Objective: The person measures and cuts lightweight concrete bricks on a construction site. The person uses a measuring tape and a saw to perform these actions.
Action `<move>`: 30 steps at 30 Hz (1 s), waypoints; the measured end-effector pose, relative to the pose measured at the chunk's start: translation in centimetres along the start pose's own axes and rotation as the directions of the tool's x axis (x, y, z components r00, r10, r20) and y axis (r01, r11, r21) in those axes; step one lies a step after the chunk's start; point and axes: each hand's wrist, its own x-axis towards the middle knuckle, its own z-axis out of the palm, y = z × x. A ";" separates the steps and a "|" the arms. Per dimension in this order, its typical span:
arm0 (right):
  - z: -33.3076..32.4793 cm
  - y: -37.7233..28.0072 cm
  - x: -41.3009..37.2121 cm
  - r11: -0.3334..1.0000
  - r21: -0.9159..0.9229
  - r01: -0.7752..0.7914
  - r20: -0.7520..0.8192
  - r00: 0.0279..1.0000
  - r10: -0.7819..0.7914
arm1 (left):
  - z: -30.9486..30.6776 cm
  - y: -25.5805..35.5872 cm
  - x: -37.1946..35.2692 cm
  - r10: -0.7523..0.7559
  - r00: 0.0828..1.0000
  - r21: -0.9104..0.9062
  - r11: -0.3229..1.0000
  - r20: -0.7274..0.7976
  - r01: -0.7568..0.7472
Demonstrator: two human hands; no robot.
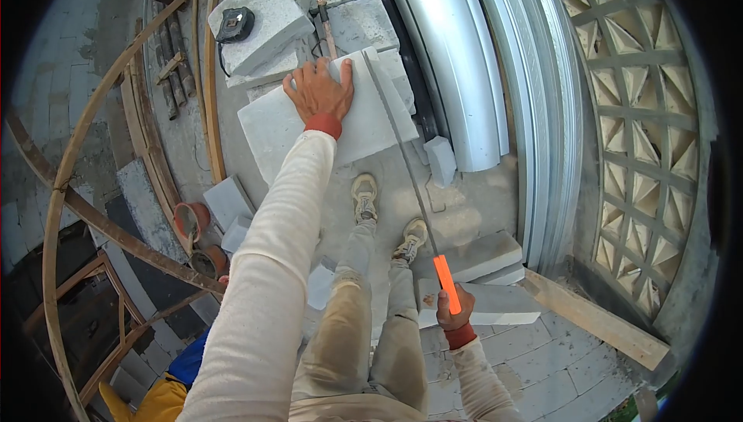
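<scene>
My left hand [318,91] lies flat with spread fingers on a pale block [259,129]. In my right hand [455,307] is the orange handle of a long handsaw [412,178]; the fingers are wrapped round it. The saw's narrow blade runs up from the handle and lies over the right part of the block, near its edge. Just beyond my left hand is a hammer [326,27] with a wooden handle. A black tape measure [235,25] rests on another pale block [271,27] at the upper left of it.
Stacked blocks [499,304] lie by my right hand, with a wooden plank [592,317] beside them. Long metal sheets [453,58] stand to the right, before a patterned wall [638,105]. Curved wooden strips [70,167] and small buckets [191,219] are at the left.
</scene>
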 end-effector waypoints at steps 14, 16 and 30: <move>1.7 0.7 -1.9 0.995 0.095 -0.030 -0.069 0.997 0.037 | 0.2 0.2 -0.4 0.011 0.999 -0.014 1.000 -0.030 -0.012; 2.8 -1.5 4.7 0.998 0.056 0.005 -0.038 0.999 -0.003 | 0.0 0.0 0.0 0.024 0.999 -0.014 1.000 -0.036 -0.025; 3.3 -2.7 7.1 0.992 0.108 -0.059 -0.017 0.998 0.061 | -0.1 0.2 0.1 0.011 0.999 -0.058 0.998 -0.040 -0.013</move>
